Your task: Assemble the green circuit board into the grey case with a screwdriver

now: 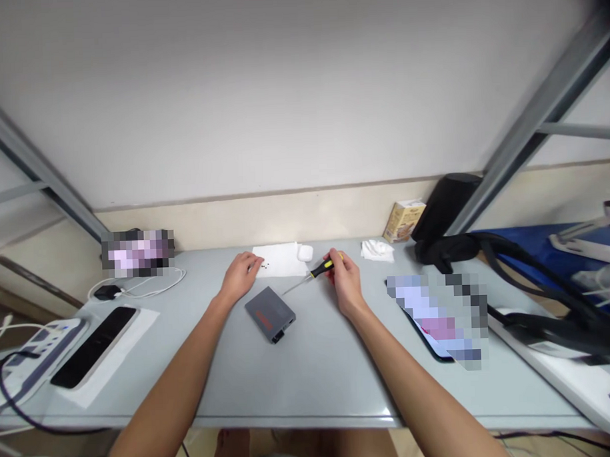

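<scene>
A small grey box with a red label and ports on its near end lies flat on the grey table. My right hand is closed round a black-and-yellow screwdriver, whose tip points left toward the box. My left hand rests just beyond the box with its fingers curled at the edge of a white paper sheet. A few tiny dark screws lie on that sheet by the fingertips. Whether the fingers pinch one is unclear.
A white earbud case sits at the sheet's right end, a crumpled tissue and small carton further right. A black speaker, black lamp arm, phone, power strip and black remote flank the work area.
</scene>
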The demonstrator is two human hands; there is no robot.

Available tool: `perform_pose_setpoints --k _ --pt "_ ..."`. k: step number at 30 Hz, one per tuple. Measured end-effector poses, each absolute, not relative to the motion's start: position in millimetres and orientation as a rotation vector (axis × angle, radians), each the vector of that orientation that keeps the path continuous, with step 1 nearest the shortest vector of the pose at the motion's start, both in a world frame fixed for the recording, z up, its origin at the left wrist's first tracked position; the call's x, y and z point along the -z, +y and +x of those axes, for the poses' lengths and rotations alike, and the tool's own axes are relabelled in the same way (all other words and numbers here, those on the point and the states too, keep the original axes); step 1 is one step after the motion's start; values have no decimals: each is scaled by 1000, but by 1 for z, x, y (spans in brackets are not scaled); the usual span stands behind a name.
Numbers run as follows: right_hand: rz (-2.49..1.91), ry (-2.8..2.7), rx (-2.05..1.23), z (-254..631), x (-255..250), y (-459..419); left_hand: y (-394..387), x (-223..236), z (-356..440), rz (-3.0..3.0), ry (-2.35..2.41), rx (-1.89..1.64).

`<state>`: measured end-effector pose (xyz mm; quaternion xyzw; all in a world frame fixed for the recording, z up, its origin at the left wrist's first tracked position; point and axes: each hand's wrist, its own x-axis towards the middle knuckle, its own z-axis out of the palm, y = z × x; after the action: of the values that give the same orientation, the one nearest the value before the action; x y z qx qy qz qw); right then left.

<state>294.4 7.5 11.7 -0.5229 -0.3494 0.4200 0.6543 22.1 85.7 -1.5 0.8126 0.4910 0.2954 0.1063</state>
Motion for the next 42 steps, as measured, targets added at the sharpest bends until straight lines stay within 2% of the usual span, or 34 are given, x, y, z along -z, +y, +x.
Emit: perform_pose_setpoints --k 6,11,15,20,28,36,42 --pt "-1198 -799 -934 296 -11 6 58 -22 31 2283 1369 -1020" --pt "-1244 -905 -949 296 -12 1 29 -53 8 2099 972 -428" --pt "-1233 -1125 -981 293 -16 -3 21 -57 -13 2102 763 -247" --pt "-1226 -1294 -1063 290 -20 -5 19 -43 -1 2046 785 -289" --pt "-1227 -1271 -1171 296 -19 -6 3 -21 35 2222 993 -623" --pt "-1091 -1368 -1572 297 -25 -18 -4 -21 39 2343 1023 -626" --pt "-1070 -1402 -1572 293 -26 -21 -7 -32 36 2331 895 -568"
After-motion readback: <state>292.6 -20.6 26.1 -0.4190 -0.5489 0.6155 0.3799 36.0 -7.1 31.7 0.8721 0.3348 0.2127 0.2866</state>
